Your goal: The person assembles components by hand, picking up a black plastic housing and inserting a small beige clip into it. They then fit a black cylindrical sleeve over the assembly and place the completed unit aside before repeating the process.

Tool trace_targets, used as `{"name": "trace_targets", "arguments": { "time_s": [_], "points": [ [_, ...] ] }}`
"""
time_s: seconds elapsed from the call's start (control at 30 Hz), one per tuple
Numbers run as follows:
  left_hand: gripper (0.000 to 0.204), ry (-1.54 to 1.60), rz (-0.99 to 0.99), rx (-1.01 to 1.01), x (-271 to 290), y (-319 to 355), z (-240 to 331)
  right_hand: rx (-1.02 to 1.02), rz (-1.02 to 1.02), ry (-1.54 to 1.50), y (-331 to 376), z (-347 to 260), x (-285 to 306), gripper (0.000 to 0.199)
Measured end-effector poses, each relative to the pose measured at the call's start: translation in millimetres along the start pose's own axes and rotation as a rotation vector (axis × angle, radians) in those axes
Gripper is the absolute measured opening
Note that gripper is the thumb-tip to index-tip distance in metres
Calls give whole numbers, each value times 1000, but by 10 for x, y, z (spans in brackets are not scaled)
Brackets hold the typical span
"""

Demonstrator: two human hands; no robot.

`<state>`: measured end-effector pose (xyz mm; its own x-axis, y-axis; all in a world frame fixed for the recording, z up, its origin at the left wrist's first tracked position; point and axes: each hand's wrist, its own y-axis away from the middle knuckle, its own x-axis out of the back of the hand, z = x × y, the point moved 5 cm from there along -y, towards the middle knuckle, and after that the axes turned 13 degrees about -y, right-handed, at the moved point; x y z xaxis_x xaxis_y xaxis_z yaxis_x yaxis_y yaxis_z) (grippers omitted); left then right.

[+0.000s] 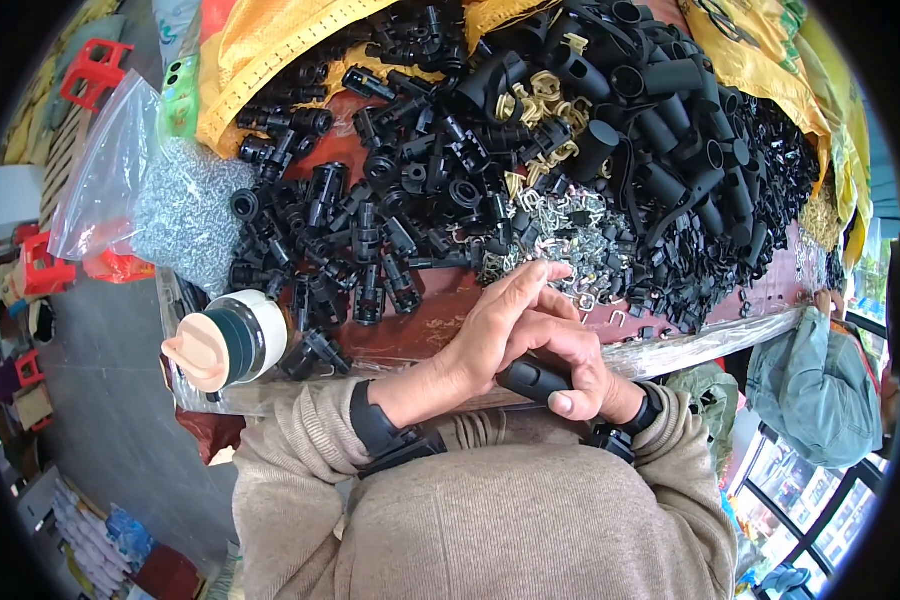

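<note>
In front of my chest, my right hand (575, 365) is closed around a short black plastic tube (533, 381), its thumb lying along the near end. My left hand (490, 325) meets it from the left, fingers stretched out towards the table and crossing the right fingers. The heel of the left palm lies close to the tube; whether it presses on it is hidden. Just beyond the fingertips is a heap of small bent metal clips (585, 235). Behind that stand piled black tubes (660, 180), and black jointed plastic fittings (365, 225) are heaped left of it.
A cream and dark green tumbler (215, 350) rests at the table's near left edge. Beside it are a bag of small metal pieces (195, 215), brass-coloured parts (545, 95) and small black pieces (715, 265). Red stools (95, 72) stand left; another person's sleeve (815, 385) shows right.
</note>
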<state>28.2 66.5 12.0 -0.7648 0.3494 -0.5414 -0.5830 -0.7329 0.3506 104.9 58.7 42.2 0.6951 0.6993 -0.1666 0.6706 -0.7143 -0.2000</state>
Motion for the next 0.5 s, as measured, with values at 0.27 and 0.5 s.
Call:
{"name": "trace_targets", "arguments": {
  "time_s": [0.27, 0.5],
  "points": [
    [53, -49, 53, -117, 4, 80, -60, 30, -43, -16, -8, -49, -86, 43],
    [52, -110, 19, -133, -32, 122, -36, 18, -20, -8, 26, -89, -125, 43]
  ]
}}
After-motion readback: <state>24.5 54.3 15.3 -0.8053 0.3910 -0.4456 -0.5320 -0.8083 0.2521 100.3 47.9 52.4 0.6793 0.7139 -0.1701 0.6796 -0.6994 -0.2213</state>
